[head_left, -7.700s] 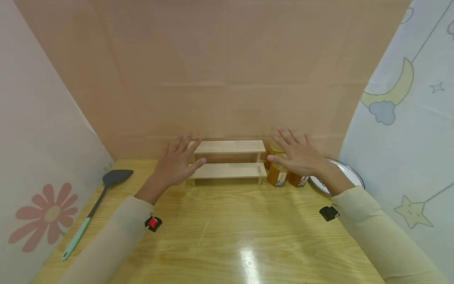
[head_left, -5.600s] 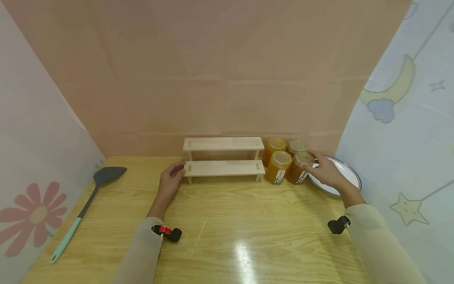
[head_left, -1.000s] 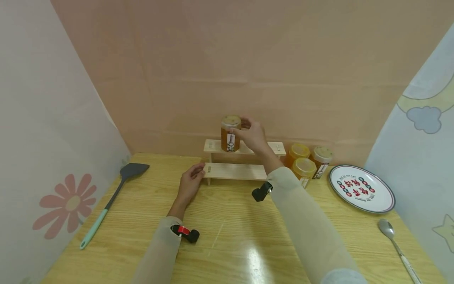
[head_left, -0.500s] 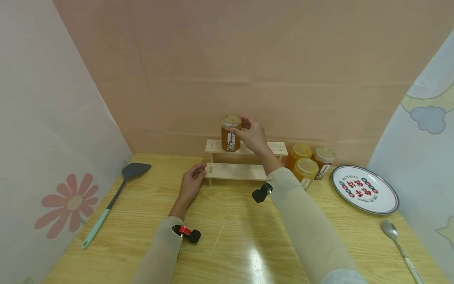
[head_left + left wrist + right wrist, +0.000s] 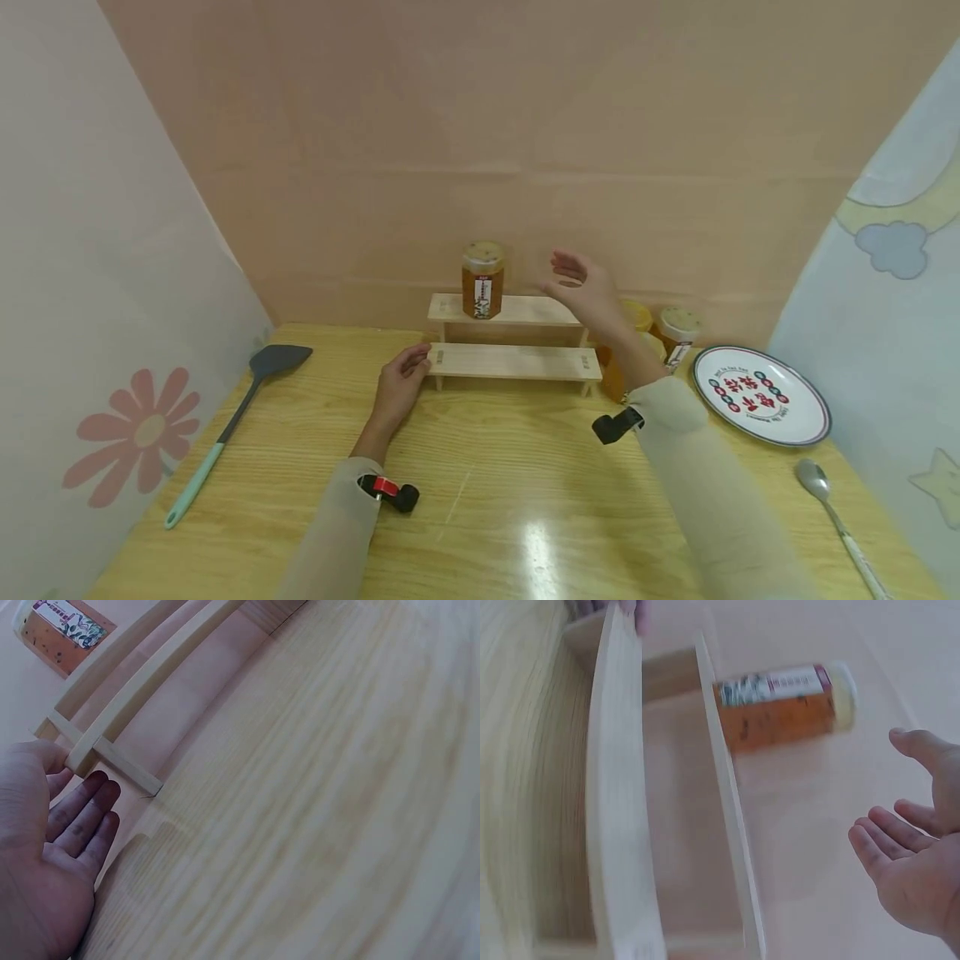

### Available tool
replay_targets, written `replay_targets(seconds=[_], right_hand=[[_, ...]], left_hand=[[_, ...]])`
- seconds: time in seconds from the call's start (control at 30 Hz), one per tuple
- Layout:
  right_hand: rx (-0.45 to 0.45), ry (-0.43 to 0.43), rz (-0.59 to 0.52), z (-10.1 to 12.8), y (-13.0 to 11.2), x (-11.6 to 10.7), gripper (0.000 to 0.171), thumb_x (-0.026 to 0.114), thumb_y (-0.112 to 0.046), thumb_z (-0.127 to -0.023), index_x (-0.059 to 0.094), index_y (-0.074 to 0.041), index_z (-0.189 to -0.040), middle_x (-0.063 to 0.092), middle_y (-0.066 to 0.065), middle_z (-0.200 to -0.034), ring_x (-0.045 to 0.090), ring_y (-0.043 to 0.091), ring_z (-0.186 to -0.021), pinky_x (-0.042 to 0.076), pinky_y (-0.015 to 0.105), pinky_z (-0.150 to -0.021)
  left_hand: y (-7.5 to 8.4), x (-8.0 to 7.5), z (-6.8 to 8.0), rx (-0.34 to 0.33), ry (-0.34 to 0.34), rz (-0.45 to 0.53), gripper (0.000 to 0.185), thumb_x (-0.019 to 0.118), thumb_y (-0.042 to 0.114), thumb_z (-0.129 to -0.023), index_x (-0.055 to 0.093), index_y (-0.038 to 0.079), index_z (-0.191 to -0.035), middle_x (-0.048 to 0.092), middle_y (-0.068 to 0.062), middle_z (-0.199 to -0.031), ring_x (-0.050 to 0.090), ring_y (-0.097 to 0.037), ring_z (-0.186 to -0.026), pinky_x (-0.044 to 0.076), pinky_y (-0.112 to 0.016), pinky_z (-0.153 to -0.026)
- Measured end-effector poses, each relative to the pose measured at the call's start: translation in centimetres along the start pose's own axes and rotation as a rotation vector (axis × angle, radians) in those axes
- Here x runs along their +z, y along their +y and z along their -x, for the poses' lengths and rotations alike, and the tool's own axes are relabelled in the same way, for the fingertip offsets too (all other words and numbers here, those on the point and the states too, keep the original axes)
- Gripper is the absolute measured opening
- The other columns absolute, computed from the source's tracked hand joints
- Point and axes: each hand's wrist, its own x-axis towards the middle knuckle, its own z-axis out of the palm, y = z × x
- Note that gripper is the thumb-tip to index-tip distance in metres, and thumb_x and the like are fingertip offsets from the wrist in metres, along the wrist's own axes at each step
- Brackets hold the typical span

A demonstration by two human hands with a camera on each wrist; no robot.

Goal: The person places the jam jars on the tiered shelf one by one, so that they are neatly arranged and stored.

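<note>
A two-tier wooden rack [image 5: 517, 362] stands against the back wall. On the left part of its upper board sits an upright honey jar [image 5: 482, 281] with a white label and pale lid. My left hand [image 5: 400, 385] pinches the left end of the lower board; in the left wrist view the thumb and index finger meet the board's corner [image 5: 81, 756], the other fingers loose below. To the right of the jar, my right hand [image 5: 591, 296] hovers with nothing in it, fingers spread and apart from the jar, as the right wrist view also shows.
Right of the rack stand other honey jars [image 5: 678, 329], partly hidden by the right forearm. Farther right lie a white oval plate [image 5: 795, 417] with red print and a metal spoon [image 5: 813, 479]. A spatula [image 5: 197, 483] with a green handle lies at the left.
Over these seconds one jar went from the right group onto the upper board. In the last half second my right hand let go of it and moved right. My left hand stays at the rack.
</note>
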Motion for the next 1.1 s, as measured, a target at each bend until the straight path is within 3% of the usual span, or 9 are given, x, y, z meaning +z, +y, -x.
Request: replay_targets(seconds=[0.33, 0.57, 0.73, 0.8, 0.9, 0.97, 1.03, 1.1], right_hand=[[0.03, 0.045, 0.152, 6.1, 4.0, -5.8, 0.071, 0.071, -0.035, -0.099, 0.041, -0.007, -0.157, 0.047, 0.018, -0.158, 0.049, 0.038, -0.144, 0.045, 0.041, -0.115], [0.066, 0.107, 0.26, 8.7, 6.2, -7.7, 0.073, 0.071, -0.042, -0.098, 0.043, -0.008, -0.156, 0.049, 0.021, -0.156, 0.05, 0.045, -0.141, 0.045, 0.056, -0.113], [0.065, 0.127, 0.281, 9.5, 7.8, -8.3, 0.072, 0.071, -0.039, -0.099, 0.044, -0.001, -0.153, 0.05, 0.024, -0.153, 0.049, 0.044, -0.141, 0.042, 0.06, -0.114], [0.072, 0.121, 0.283, 9.6, 8.5, -8.3, 0.073, 0.071, -0.039, -0.098, 0.043, 0.0, -0.154, 0.05, 0.024, -0.153, 0.049, 0.043, -0.14, 0.046, 0.052, -0.114], [0.091, 0.1, 0.255, 9.5, 9.5, -8.1, 0.076, 0.072, -0.039, -0.098, 0.041, -0.002, -0.156, 0.049, 0.024, -0.154, 0.048, 0.042, -0.14, 0.051, 0.024, -0.108], [0.108, 0.092, 0.237, 9.5, 10.1, -7.8, 0.08, 0.072, -0.041, -0.097, 0.037, -0.005, -0.158, 0.047, 0.022, -0.157, 0.046, 0.041, -0.143, 0.046, 0.007, -0.099], [0.116, 0.098, 0.22, 9.6, 10.7, -7.6, 0.082, 0.073, -0.042, -0.096, 0.035, -0.007, -0.16, 0.046, 0.021, -0.159, 0.047, 0.039, -0.142, 0.042, 0.001, -0.09], [0.123, 0.107, 0.221, 9.6, 11.2, -7.3, 0.083, 0.073, -0.042, -0.096, 0.033, -0.008, -0.161, 0.047, 0.021, -0.157, 0.051, 0.035, -0.136, 0.044, 0.003, -0.085]], left_hand=[[-0.2, -0.6, -0.2, -0.007, -0.005, -0.018, 0.034, 0.061, 0.019, -0.105, 0.064, 0.011, -0.138, 0.064, -0.012, -0.141, 0.059, -0.027, -0.133, 0.052, -0.031, -0.11], [-0.4, -1.2, -0.3, -0.011, -0.002, -0.006, 0.034, 0.061, 0.019, -0.105, 0.064, 0.012, -0.138, 0.064, -0.011, -0.14, 0.059, -0.024, -0.133, 0.051, -0.016, -0.101], [-0.4, -1.2, -0.1, -0.015, -0.005, -0.004, 0.034, 0.061, 0.02, -0.105, 0.064, 0.012, -0.138, 0.064, -0.011, -0.14, 0.059, -0.025, -0.133, 0.051, -0.015, -0.1], [-0.4, -1.2, -0.1, -0.019, -0.01, -0.01, 0.035, 0.06, 0.021, -0.106, 0.063, 0.013, -0.139, 0.063, -0.011, -0.141, 0.058, -0.025, -0.134, 0.052, -0.018, -0.103], [-0.2, -1.3, 0.0, -0.015, -0.01, -0.019, 0.034, 0.059, 0.021, -0.106, 0.063, 0.013, -0.139, 0.063, -0.009, -0.142, 0.058, -0.024, -0.134, 0.052, -0.023, -0.106], [-0.1, -1.3, -0.1, -0.012, -0.007, -0.021, 0.034, 0.059, 0.02, -0.106, 0.062, 0.013, -0.139, 0.063, -0.009, -0.142, 0.058, -0.024, -0.134, 0.052, -0.023, -0.107], [0.0, -1.2, -0.1, -0.01, -0.006, -0.014, 0.034, 0.06, 0.019, -0.106, 0.063, 0.012, -0.138, 0.063, -0.009, -0.141, 0.058, -0.024, -0.134, 0.052, -0.022, -0.106], [-0.1, -1.2, -0.2, -0.012, -0.007, -0.006, 0.034, 0.06, 0.019, -0.105, 0.063, 0.011, -0.138, 0.063, -0.01, -0.141, 0.058, -0.024, -0.134, 0.051, -0.019, -0.103]])
